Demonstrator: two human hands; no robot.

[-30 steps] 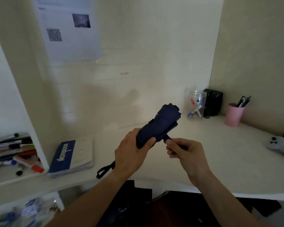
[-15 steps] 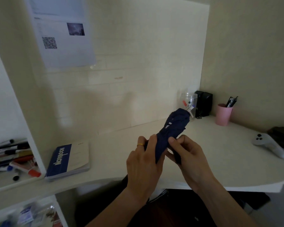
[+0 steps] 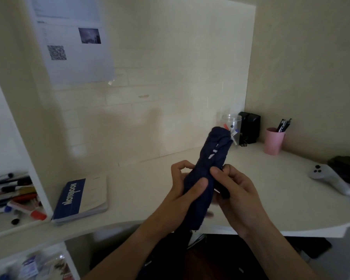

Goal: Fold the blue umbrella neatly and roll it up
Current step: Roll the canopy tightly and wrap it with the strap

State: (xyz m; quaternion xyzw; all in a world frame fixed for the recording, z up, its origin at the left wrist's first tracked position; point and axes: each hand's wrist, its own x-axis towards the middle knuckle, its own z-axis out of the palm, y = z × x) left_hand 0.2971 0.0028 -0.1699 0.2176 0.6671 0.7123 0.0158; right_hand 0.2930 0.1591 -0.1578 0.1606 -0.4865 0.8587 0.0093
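Observation:
The dark blue umbrella [image 3: 212, 156] is collapsed into a tight roll and stands nearly upright above the white desk [image 3: 154, 190], its top leaning slightly right. My left hand [image 3: 182, 190] wraps around its lower half, thumb across the front. My right hand [image 3: 232, 190] grips it from the right side, fingertips pressing on the fabric and a dark strap. The handle end is hidden below my hands.
A blue notebook [image 3: 81, 199] lies at the desk's left. At the back right stand a clear jar [image 3: 233, 126], a black box [image 3: 250, 127] and a pink pen cup [image 3: 274, 143]. A white controller [image 3: 329, 179] lies far right. Markers [image 3: 14, 197] fill the left shelf.
The umbrella has swung from pointing up-right to nearly upright. My left hand has shifted its grip, and my right hand has closed in against the roll. The view has turned right.

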